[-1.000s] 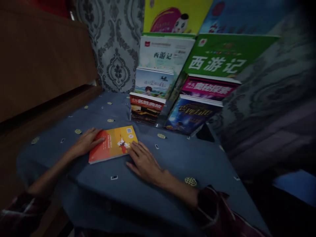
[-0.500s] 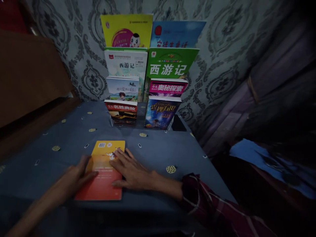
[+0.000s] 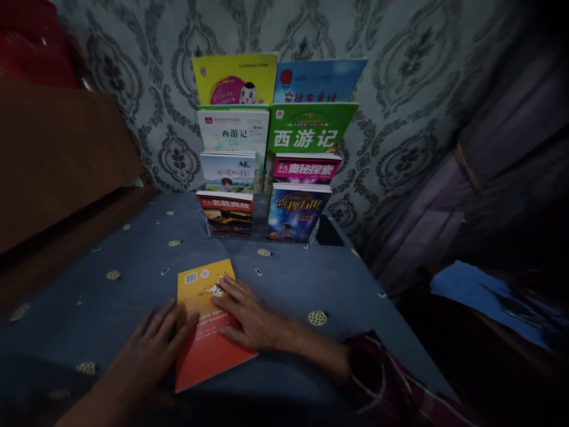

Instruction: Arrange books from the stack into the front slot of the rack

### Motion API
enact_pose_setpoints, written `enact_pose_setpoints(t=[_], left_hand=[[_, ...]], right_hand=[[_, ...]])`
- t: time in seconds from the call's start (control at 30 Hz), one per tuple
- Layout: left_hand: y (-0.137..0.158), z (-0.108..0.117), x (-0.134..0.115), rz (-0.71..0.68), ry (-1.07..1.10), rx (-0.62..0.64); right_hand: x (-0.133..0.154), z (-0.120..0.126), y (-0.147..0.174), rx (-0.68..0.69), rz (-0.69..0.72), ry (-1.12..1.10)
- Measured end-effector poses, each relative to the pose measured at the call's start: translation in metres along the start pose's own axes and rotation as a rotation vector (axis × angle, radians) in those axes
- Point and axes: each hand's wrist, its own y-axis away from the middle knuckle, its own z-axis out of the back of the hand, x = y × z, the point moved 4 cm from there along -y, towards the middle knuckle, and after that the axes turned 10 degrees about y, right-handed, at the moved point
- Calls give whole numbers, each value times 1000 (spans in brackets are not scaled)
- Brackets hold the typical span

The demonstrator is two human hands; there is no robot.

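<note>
A yellow-to-red book [image 3: 208, 356] lies with its barcode side up on the patterned cloth, near the front of the table. My right hand [image 3: 249, 317] rests across its right side with the fingers spread over the small white figure. At the left edge, my left hand [image 3: 155, 338] has its thumb over the cover and its fingers stretched out beside it. Behind them stands a clear tiered rack holding several upright books, among them a dark blue one [image 3: 297, 216] and a red-topped one [image 3: 229, 213] in front.
A dark flat object [image 3: 329, 232] lies right of the rack. Patterned wallpaper [image 3: 413, 77] backs the table, and a tied curtain [image 3: 444, 196] hangs at right. A brown wooden board [image 3: 57, 154] stands at left. Blue cloth [image 3: 471, 290] lies beyond the table's right edge.
The book has turned on the table, its lower end swinging to the right. My left hand has opened flatter at its edge; my right hand stays on the cover. The view has tilted up slightly.
</note>
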Motion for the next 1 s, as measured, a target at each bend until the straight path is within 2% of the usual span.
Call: enact_pose_setpoints(t=[0.1, 0.23, 0.3, 0.4, 0.57, 0.7, 0.8, 0.87, 0.93, 1.0], left_hand=[[-1, -19, 1, -103, -103, -107], [1, -38, -1, -170, -176, -361], [3, -40, -7, -216, -174, -441], [8, -35, -15, -303, -147, -488], [16, -10, -20, -376, 6, -492], [8, 19, -19, -439, 327, -488], [-7, 46, -16, -379, 651, -578], [-19, 62, -14, -280, 862, -642], [-34, 74, -12, -151, 1029, -669], [-47, 84, -8, -45, 1151, -760]], right_hand=[[1, -1, 2, 10, -15, -13], [8, 1, 7, 13, -21, 10], [13, 2, 12, -3, -21, 27], [20, 3, 20, -5, -26, 33], [20, 6, 32, -31, -19, -33], [6, 11, 38, -67, -17, -264], [-4, 18, 39, -125, 28, -511], [-9, 24, 39, -182, 61, -651], [-11, 27, 38, -228, 69, -723], [-12, 25, 35, -255, 45, -695]])
